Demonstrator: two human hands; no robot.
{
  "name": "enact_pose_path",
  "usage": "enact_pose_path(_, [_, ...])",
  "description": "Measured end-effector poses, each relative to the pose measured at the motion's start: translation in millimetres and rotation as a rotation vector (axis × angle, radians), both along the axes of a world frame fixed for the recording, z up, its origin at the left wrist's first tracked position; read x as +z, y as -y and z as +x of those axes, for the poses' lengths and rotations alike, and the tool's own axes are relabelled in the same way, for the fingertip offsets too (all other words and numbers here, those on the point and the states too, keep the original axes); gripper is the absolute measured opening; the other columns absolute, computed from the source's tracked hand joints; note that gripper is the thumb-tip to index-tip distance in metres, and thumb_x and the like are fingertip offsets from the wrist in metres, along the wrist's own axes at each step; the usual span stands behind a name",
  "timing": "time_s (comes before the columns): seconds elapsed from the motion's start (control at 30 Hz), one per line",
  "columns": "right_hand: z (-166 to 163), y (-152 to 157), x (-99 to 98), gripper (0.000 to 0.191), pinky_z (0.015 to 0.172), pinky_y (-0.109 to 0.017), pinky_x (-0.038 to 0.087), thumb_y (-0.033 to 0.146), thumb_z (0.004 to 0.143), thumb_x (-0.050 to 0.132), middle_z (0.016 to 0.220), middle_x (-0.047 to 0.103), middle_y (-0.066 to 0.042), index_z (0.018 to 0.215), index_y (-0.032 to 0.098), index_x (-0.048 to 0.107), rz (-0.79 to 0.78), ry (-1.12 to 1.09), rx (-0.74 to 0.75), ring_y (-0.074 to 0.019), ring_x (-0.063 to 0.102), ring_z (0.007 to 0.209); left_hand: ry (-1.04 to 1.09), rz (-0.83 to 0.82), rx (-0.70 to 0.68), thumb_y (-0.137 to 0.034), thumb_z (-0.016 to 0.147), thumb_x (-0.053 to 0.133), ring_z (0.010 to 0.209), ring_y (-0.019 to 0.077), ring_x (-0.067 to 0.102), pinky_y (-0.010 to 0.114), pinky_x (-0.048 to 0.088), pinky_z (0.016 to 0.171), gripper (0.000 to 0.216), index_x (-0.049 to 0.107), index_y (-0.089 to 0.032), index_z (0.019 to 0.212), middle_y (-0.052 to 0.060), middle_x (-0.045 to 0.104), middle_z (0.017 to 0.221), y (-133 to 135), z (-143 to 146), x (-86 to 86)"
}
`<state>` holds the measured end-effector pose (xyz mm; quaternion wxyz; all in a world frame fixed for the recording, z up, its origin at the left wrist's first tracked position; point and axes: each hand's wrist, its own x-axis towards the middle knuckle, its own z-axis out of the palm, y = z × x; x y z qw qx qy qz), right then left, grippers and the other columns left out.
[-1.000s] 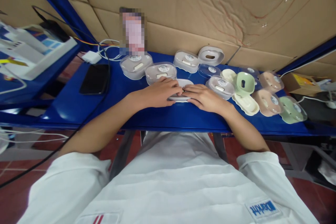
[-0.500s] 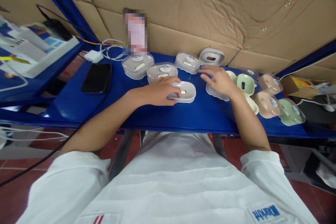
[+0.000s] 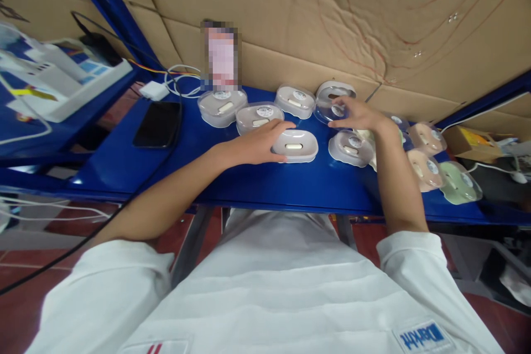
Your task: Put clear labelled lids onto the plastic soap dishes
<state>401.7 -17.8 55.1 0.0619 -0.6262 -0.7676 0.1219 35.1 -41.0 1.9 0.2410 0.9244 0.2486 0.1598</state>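
Note:
My left hand (image 3: 265, 144) curves round the left end of a grey oval soap dish (image 3: 309, 149), fingers on its far rim and thumb on the near side. A small white bar (image 3: 293, 146) lies in the slot of this dish, and no sticker shows on it. Further back, my right hand (image 3: 359, 113) grips a clear lid (image 3: 326, 113) with a round sticker, thumb and fingers on its right side. Behind that lid stands a grey dish (image 3: 335, 87) with an open slot. A lidded grey soap dish (image 3: 350, 148) sits just below my right hand.
Several lidded grey dishes (image 3: 222, 108) stand at the back left. Peach dishes (image 3: 427, 168) and a green dish (image 3: 460, 182) are at the right. A black phone (image 3: 156, 124) and cables lie left on the blue table (image 3: 257, 188). A cardboard wall (image 3: 282, 22) rises behind.
My right hand has moved back and now grips a clear lid. My left fingers have withdrawn from inside the dish to its rim, and the white bar in the slot shows fully.

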Motion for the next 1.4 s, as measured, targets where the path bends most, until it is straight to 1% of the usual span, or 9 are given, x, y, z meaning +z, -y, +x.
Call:
enact_pose_path(0.17, [-35,52,-10.9,0.074,0.126,-0.057,0.046,0.064,0.097,0.078,0.158,0.065,-0.015,0.156,0.022,0.062,0.171,-0.2,0.429,-0.0377,0.061,0.146,0.054,-0.004,0.022,-0.05,0.093,0.083,0.162,0.04,0.044,0.055,0.044,0.128,0.109,0.018,-0.024,0.177,0.023,0.035,0.177,-1,0,-3.1])
enact_pose_path(0.23, [-53,69,-25.3,0.074,0.127,-0.059,0.045,0.068,0.101,0.07,0.164,0.06,-0.016,0.161,0.025,0.06,0.164,-0.222,0.495,-0.0377,0.056,0.153,0.052,0.002,0.018,-0.053,0.093,0.083,0.163,0.0397,0.041,0.055,0.043,0.129,0.111,0.017,-0.025,0.178,0.023,0.034,0.178,-2,-1,-5.1])
enact_pose_path(0.37, [-75,85,-50.3,0.073,0.13,-0.067,0.039,0.065,0.11,0.055,0.175,0.045,-0.02,0.169,0.023,0.05,0.197,-0.145,0.472,-0.04,0.043,0.163,0.015,0.034,-0.013,-0.054,0.096,0.079,0.16,0.039,0.045,0.054,0.04,0.13,0.095,0.033,-0.022,0.173,0.022,0.043,0.172,-5,0,-7.9])
enact_pose_path(0.5, [-83,89,-57.9,0.063,0.132,-0.069,0.035,0.055,0.115,0.048,0.182,0.034,-0.015,0.171,0.028,0.047,0.254,-0.054,0.492,-0.0399,0.037,0.166,0.017,0.043,-0.024,-0.052,0.096,0.08,0.151,0.0362,0.054,0.053,0.045,0.126,0.084,0.045,-0.025,0.166,0.02,0.05,0.165,-6,-1,-7.1])
enact_pose_path(0.7, [-93,92,-57.2,0.053,0.131,-0.064,0.039,0.041,0.115,0.049,0.177,0.046,-0.008,0.167,0.034,0.054,0.294,0.021,0.525,-0.0368,0.043,0.162,0.011,0.049,-0.021,-0.052,0.089,0.086,0.143,0.0351,0.06,0.051,0.05,0.121,0.081,0.053,-0.022,0.156,0.018,0.06,0.152,-7,-4,-3.9])
enact_pose_path(0.8, [-94,93,-57.1,0.053,0.133,-0.065,0.037,0.04,0.115,0.05,0.177,0.047,-0.007,0.168,0.037,0.052,0.274,0.008,0.535,-0.0352,0.041,0.164,0.004,0.043,-0.015,-0.054,0.088,0.087,0.141,0.0361,0.061,0.051,0.051,0.119,0.08,0.054,-0.021,0.153,0.018,0.06,0.152,-7,-5,-3.7])
enact_pose_path(1.03, [-94,98,-63.8,0.065,0.137,-0.073,0.022,0.04,0.111,0.061,0.184,0.03,-0.009,0.173,0.037,0.042,0.256,0.006,0.524,-0.0376,0.024,0.172,-0.026,0.07,-0.014,-0.048,0.091,0.084,0.141,0.036,0.062,0.049,0.051,0.118,0.077,0.052,-0.019,0.155,0.019,0.059,0.153,-1,-5,-0.1])
enact_pose_path(1.23, [-92,100,-70.8,0.065,0.137,-0.073,0.023,0.035,0.11,0.065,0.183,0.033,-0.008,0.172,0.04,0.044,0.301,-0.002,0.498,-0.0364,0.025,0.172,-0.046,0.153,-0.009,-0.042,0.093,0.083,0.14,0.0364,0.063,0.049,0.052,0.116,0.078,0.048,-0.02,0.16,0.02,0.057,0.154,5,-3,1.4])
enact_pose_path(1.4, [-93,101,-80.3,0.066,0.137,-0.074,0.023,0.033,0.109,0.067,0.181,0.037,-0.008,0.171,0.04,0.045,0.331,-0.019,0.462,-0.0371,0.028,0.171,-0.087,0.227,0.007,-0.037,0.097,0.077,0.151,0.0372,0.055,0.052,0.047,0.124,0.078,0.044,-0.02,0.165,0.021,0.054,0.161,7,0,-2.3])
